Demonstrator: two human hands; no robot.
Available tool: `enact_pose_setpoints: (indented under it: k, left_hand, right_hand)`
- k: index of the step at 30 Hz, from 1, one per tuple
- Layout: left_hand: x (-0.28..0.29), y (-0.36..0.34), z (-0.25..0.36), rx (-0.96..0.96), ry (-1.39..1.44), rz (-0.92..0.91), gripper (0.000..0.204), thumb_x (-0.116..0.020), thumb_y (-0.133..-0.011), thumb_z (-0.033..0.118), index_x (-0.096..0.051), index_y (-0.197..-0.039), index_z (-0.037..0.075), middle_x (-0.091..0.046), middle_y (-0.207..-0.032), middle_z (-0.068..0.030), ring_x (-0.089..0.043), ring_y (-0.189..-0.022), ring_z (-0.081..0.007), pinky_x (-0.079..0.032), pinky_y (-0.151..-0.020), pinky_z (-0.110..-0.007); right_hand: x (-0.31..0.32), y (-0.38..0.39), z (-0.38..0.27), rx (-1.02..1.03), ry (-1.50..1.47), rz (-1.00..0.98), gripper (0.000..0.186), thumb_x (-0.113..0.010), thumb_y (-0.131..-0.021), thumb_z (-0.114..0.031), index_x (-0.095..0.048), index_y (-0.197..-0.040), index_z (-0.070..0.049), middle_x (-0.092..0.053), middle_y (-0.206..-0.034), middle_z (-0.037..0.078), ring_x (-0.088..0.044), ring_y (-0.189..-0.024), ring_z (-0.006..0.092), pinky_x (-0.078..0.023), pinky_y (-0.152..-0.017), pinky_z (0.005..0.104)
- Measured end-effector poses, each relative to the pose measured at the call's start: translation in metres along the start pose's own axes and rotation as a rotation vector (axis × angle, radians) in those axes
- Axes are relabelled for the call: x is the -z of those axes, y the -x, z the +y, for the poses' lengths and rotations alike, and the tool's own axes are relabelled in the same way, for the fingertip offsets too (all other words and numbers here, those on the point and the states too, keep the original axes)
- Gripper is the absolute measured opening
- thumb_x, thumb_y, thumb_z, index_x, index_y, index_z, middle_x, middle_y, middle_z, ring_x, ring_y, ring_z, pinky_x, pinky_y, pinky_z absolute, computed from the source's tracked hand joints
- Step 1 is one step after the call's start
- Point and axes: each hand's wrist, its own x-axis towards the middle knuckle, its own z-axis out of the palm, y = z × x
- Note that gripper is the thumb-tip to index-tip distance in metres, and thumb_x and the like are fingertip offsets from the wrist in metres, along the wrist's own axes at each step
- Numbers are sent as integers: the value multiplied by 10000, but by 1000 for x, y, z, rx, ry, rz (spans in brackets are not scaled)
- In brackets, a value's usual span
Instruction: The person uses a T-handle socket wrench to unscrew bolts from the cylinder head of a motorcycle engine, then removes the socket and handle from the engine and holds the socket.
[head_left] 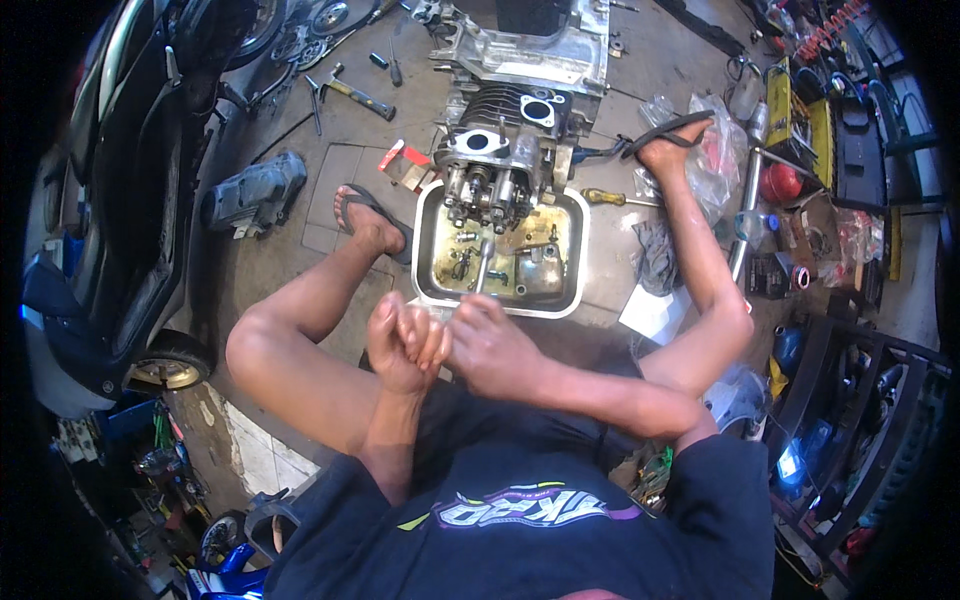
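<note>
Both my hands are closed and side by side in front of the near rim of a metal tray (578, 285). From my right hand (495, 348) a shiny metal shaft with a thicker end, like a socket wrench (484, 268), reaches over the tray. My left hand (405, 345) is curled with its thumb up, against the right one; what its fingers hold, if anything, is hidden. Oily liquid, small metal parts and a metal cover (540, 270) lie in the tray. Over its far side juts an engine (520, 105) with its valve parts exposed.
A hammer (360, 99), a grey engine cover (258, 193) and a red-and-white box (405, 165) lie left of the engine. A yellow-handled screwdriver (605, 197) and a dark rag (655, 258) are right of the tray. A motorcycle (130, 200) stands at the left.
</note>
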Motion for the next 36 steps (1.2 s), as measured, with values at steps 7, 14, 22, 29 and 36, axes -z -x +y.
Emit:
enact_pose_setpoints:
  k: [7,14,22,29,36]
  left_hand:
    - [-6,9,-4,-118,114,-13,429,-309,-1051,352,-373,-689,130,-270,-444,8,-216,-326,-96,-250,-333,-256]
    - [-2,-7,-17,-164,359,-23,446,-273,-1057,360,-394,-697,127,-254,-433,8,-180,-313,-102,-246,-337,-261]
    - [27,-11,-51,180,182,263,278,-426,-1039,302,-575,-1084,72,-588,-994,-54,-561,-963,-160,-461,-871,-302]
    - [20,39,-78,128,-293,30,290,-432,-1040,285,-533,-1209,72,-582,-1061,-51,-567,-982,-150,-470,-837,-281]
    - [17,19,-24,161,-269,247,197,-500,-1025,264,-542,-1066,76,-587,-860,-4,-567,-727,-88,-456,-576,-243]
  right_hand:
    - [40,-10,-21,-48,171,-116,157,-574,-786,-180,-648,-816,-45,-586,-889,85,-533,-1019,258,-315,-1032,434]
    - [62,-22,-11,36,325,-259,178,-577,-786,-185,-636,-883,-48,-598,-918,93,-538,-1052,262,-297,-1071,448]
    - [71,-40,-19,-106,171,-94,161,-611,-740,-130,-622,-887,-65,-610,-961,90,-556,-1060,274,-312,-1034,462]
    - [51,-36,-34,-225,-198,374,417,-696,-630,3,-633,-1028,-101,-605,-937,63,-574,-992,274,-351,-901,418]
    - [84,-18,-26,-217,-133,366,283,-666,-798,-12,-638,-1078,-40,-642,-930,103,-621,-890,262,-467,-787,377]
